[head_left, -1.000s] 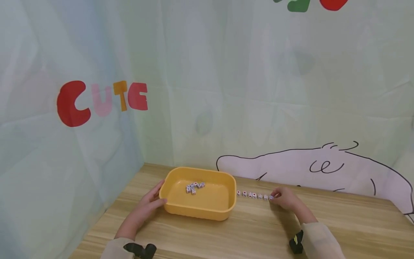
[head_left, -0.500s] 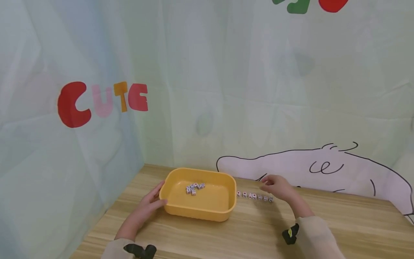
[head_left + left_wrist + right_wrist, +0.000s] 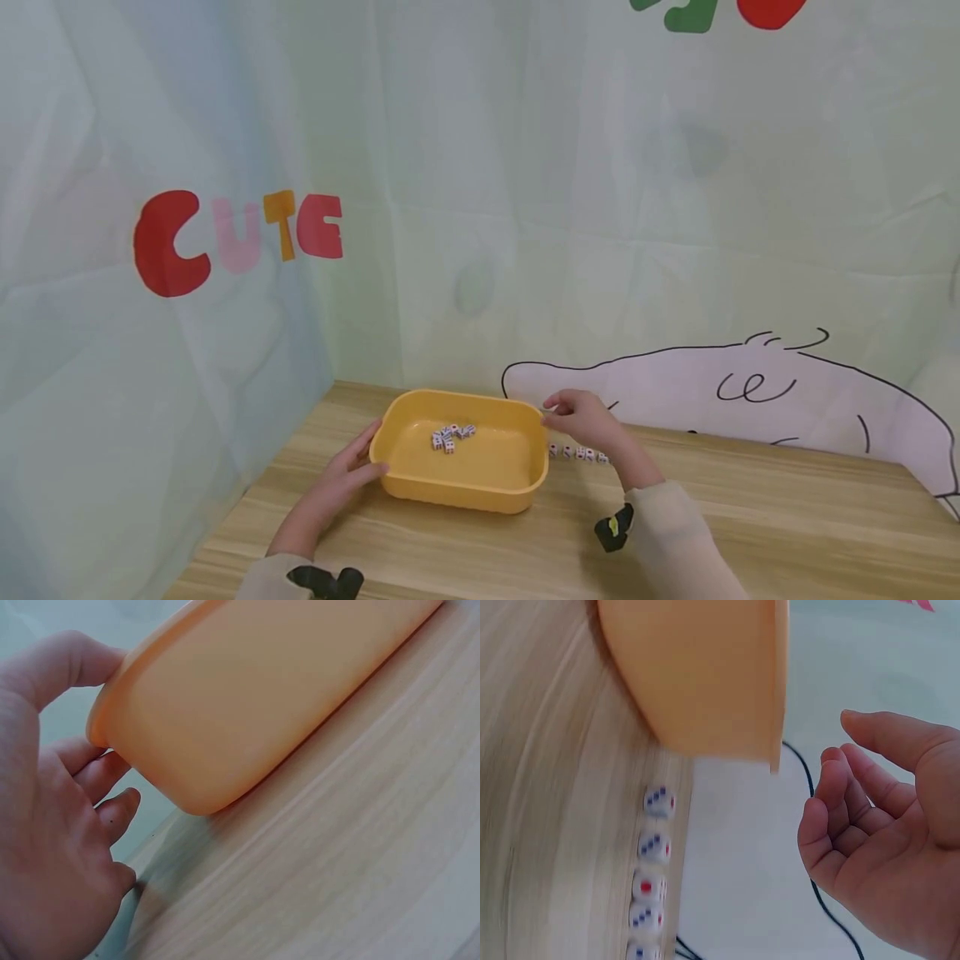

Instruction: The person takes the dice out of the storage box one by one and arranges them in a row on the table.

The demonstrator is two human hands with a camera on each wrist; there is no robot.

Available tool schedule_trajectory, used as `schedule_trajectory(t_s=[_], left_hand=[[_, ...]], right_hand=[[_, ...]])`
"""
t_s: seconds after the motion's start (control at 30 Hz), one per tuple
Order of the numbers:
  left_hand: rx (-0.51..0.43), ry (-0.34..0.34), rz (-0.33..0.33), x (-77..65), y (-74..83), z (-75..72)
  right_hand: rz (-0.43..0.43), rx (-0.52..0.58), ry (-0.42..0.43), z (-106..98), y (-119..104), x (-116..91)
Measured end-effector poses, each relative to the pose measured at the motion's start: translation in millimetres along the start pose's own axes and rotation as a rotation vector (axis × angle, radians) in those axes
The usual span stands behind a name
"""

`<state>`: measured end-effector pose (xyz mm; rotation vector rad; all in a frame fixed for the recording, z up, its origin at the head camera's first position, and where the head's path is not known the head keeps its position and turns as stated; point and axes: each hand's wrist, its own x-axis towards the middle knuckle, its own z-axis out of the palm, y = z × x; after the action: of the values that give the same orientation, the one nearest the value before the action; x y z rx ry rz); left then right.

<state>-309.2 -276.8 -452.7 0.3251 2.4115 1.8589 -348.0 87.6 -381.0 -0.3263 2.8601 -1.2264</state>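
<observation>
A yellow plastic tub (image 3: 480, 498) stands on the table, with a small cluster of white dice (image 3: 449, 446) on its floor. My left hand (image 3: 341, 479) grips the tub's left end, the thumb at the rim and the other fingers against the far side of the wall. My right hand (image 3: 588, 421) is raised beside the tub's right rim, fingers loosely bent and nothing between them in the right wrist view. Beneath it, a row of white dice (image 3: 654, 847) runs along the table to the right of the tub, its right end hidden by the hand and wrist in the head view.
The wooden table (image 3: 450, 554) meets a printed cloth backdrop (image 3: 450, 292) behind and at the left. A dark wrist-worn device (image 3: 615, 529) sits at the right sleeve, and another dark device (image 3: 326, 579) at the left sleeve.
My right hand has let go of the die at the row's right end, lifted, and moved left over the row to the tub's right rim. The left hand has stayed at the tub.
</observation>
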Motion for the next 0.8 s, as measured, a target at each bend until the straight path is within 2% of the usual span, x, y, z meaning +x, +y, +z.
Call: schedule_trajectory(t_s=[0.2, 0.37, 0.8], left_hand=[[-0.007, -0.003, 0.012, -0.3, -0.4, -0.8], [-0.012, 0.008, -0.011, 0.4, -0.8, 0.0], [-0.029, 0.011, -0.009, -0.2, 0.4, 0.2]], right_hand=[[-0.056, 0.034, -0.027, 23, -19, 8], [-0.082, 0.065, -0.067, 40, -32, 12], [-0.112, 0.029, -0.115, 67, -41, 21]])
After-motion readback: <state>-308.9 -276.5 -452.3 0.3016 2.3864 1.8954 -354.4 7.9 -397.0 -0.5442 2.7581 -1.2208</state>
